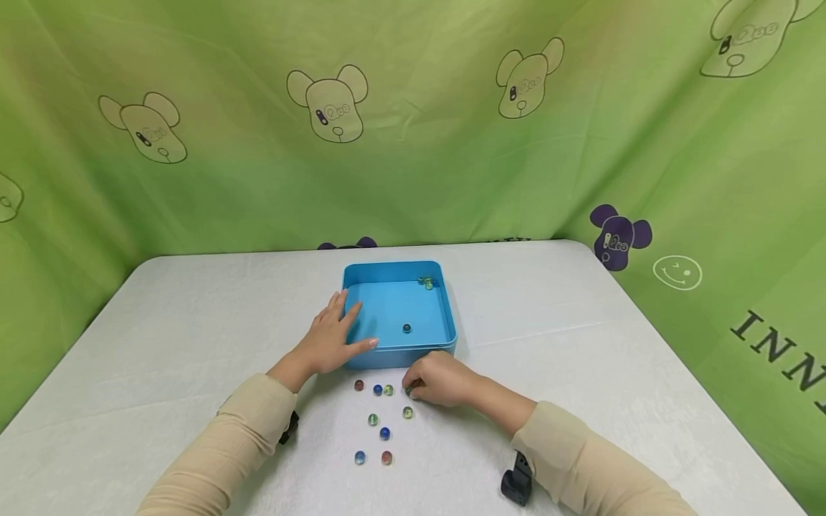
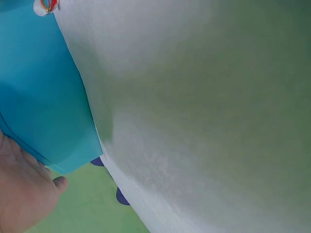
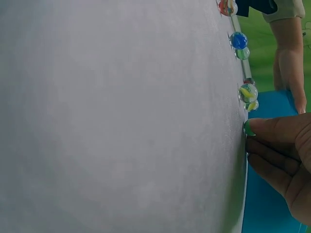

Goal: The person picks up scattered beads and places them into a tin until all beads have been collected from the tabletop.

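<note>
In the head view, the right hand (image 1: 444, 378) pinches a green marble (image 1: 409, 392) just in front of the blue box (image 1: 393, 359), on the white desk (image 1: 213, 315). Eight loose marbles (image 1: 385, 433) lie nearby; others sit inside the box. The left hand (image 1: 330, 340) rests at the box's left side, its grip spread.

The left wrist view shows that hand against the box, a red-streaked marble (image 2: 46, 6) near the top edge.

In the right wrist view, the thumb and fingers grip the green marble at the desk surface.
</note>
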`<action>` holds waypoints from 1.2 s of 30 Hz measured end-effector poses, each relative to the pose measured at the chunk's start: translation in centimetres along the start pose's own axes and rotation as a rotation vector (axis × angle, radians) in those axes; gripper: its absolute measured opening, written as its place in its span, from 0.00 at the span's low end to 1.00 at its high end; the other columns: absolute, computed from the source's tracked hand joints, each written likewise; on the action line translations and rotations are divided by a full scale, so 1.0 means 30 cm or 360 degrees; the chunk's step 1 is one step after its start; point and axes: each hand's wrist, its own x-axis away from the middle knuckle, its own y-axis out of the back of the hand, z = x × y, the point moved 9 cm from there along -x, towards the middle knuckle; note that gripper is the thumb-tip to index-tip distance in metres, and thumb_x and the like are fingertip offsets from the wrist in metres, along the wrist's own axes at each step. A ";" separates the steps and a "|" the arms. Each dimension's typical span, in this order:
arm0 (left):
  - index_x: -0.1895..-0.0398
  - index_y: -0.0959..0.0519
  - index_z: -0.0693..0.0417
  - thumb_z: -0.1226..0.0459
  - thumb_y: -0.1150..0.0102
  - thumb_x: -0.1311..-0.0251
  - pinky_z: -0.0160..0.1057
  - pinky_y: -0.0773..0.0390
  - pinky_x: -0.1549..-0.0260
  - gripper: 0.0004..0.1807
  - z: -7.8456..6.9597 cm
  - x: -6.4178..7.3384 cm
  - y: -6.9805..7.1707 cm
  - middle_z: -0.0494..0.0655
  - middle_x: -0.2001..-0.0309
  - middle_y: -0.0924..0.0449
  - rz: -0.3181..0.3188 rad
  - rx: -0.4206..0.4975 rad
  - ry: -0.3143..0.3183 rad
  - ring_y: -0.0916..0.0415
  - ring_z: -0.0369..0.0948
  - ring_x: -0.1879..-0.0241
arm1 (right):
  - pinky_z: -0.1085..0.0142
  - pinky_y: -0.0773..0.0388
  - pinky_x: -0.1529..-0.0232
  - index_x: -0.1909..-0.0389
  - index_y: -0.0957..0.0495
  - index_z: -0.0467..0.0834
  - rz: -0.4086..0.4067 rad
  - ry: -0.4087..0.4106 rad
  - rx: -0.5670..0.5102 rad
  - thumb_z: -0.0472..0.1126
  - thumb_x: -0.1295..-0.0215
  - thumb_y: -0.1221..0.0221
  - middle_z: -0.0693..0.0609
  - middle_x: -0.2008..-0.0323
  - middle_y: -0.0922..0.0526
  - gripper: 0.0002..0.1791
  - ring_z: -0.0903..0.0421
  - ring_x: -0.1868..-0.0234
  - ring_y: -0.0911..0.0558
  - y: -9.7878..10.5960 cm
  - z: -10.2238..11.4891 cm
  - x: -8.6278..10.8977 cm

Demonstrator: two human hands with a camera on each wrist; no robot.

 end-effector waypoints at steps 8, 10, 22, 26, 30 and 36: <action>0.35 0.50 0.58 0.38 0.57 0.49 0.53 0.58 0.43 0.45 0.004 0.001 0.000 0.58 0.34 0.66 0.0015 0.0006 0.0006 0.72 0.50 0.36 | 0.74 0.28 0.70 0.71 0.19 0.38 -0.0051 0.0083 -0.0086 0.33 0.52 0.39 0.53 0.74 0.19 0.06 0.67 0.72 0.24 0.019 0.007 0.005; 0.35 0.50 0.58 0.38 0.57 0.49 0.53 0.58 0.43 0.45 0.004 0.001 0.001 0.58 0.34 0.66 0.0012 0.0009 0.0007 0.71 0.50 0.36 | 0.74 0.28 0.71 0.71 0.18 0.38 -0.0043 0.0071 -0.0122 0.34 0.52 0.39 0.54 0.74 0.19 0.06 0.67 0.72 0.24 0.017 0.001 0.005; 0.35 0.50 0.58 0.38 0.56 0.49 0.54 0.58 0.43 0.45 0.003 0.000 0.004 0.57 0.34 0.67 0.0028 0.0024 0.0011 0.71 0.51 0.36 | 0.76 0.29 0.72 0.69 0.18 0.40 0.0013 -0.0078 -0.0323 0.35 0.50 0.40 0.55 0.73 0.19 0.07 0.69 0.73 0.24 0.005 -0.042 -0.009; 0.35 0.49 0.58 0.38 0.56 0.50 0.55 0.57 0.44 0.45 -0.001 -0.002 0.009 0.58 0.34 0.66 0.0018 0.0023 0.0011 0.70 0.52 0.36 | 0.75 0.28 0.73 0.68 0.18 0.39 -0.0020 -0.0063 -0.0381 0.35 0.49 0.40 0.54 0.73 0.19 0.07 0.69 0.74 0.24 0.025 -0.028 -0.008; 0.35 0.49 0.58 0.38 0.56 0.49 0.55 0.57 0.44 0.45 0.000 -0.002 0.008 0.57 0.34 0.67 0.0023 0.0011 0.0015 0.70 0.52 0.36 | 0.75 0.28 0.72 0.68 0.18 0.38 -0.0052 -0.0049 -0.0405 0.35 0.49 0.40 0.53 0.72 0.18 0.07 0.68 0.73 0.24 0.049 -0.015 -0.008; 0.35 0.50 0.58 0.38 0.56 0.49 0.54 0.58 0.44 0.45 0.004 -0.002 0.003 0.58 0.34 0.67 0.0023 0.0004 0.0010 0.71 0.51 0.36 | 0.74 0.28 0.72 0.68 0.18 0.38 -0.0092 -0.0048 -0.0413 0.36 0.48 0.41 0.53 0.71 0.18 0.07 0.67 0.72 0.23 0.075 -0.009 -0.010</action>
